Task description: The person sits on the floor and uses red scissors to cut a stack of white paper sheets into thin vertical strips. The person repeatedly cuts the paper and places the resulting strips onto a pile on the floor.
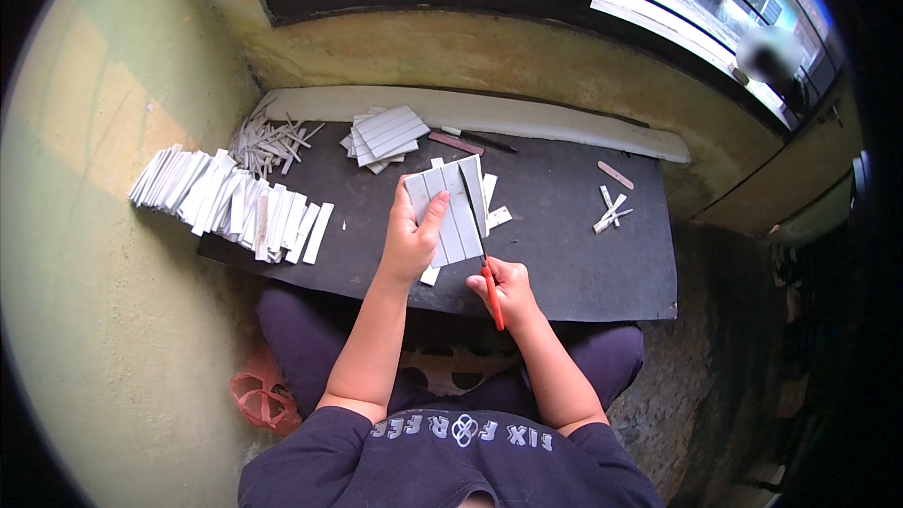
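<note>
My left hand (414, 233) grips a white sheet marked with dark parallel lines (437, 216), thumb on top and fingers beneath. In my right hand (513, 293) is a pair of scissors with orange-red handles (495, 301). Its dark blades lie along the sheet's right side, lengthwise with the lines; the lower blade is hidden. Under and beside the sheet, a few white cut strips (499, 217) lie on the black table. Behind my left hand rests a small stack of similar lined white sheets (388, 134).
A long row of white strips (230, 199) fills the table's left end, beside a heap of thin offcuts (273, 143). A black pen (489, 141) lies near the back. Several short strips (612, 210) and a flat stick (615, 175) are at the right of the black table (583, 273).
</note>
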`<state>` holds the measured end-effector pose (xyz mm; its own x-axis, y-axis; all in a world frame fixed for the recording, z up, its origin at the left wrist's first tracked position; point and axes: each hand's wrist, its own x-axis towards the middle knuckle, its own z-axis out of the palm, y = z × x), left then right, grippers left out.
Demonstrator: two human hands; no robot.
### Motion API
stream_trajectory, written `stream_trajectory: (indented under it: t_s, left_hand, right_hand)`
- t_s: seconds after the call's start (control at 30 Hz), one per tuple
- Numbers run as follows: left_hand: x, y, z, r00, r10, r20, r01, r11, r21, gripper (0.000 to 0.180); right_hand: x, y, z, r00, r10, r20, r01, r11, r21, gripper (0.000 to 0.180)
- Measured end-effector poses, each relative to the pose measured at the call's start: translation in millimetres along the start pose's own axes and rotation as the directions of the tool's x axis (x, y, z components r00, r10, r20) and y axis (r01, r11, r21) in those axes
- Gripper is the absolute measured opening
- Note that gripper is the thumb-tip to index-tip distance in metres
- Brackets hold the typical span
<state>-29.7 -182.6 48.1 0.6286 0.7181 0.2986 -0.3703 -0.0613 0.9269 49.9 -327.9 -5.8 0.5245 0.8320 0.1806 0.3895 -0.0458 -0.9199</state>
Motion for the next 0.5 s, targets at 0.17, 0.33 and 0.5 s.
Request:
stream_trajectory:
  t_s: [0.17,0.33,0.5]
  left_hand:
    - [0,2,2,1.000,-0.014,0.009,0.014,1.000,-0.011,0.020]
    - [-6,-7,4,0.997,-0.043,0.069,0.040,0.998,0.049,0.020]
    - [-9,-6,10,0.994,-0.056,0.090,0.053,0.998,0.040,0.019]
  right_hand:
    - [-2,-5,-7,0.998,0.017,0.057,-0.016,1.000,-0.014,0.041]
    - [-5,-4,-11,0.986,0.113,0.121,-0.129,0.982,0.140,0.038]
    - [-7,-8,-13,0.984,0.130,0.124,-0.152,0.971,0.185,0.038]
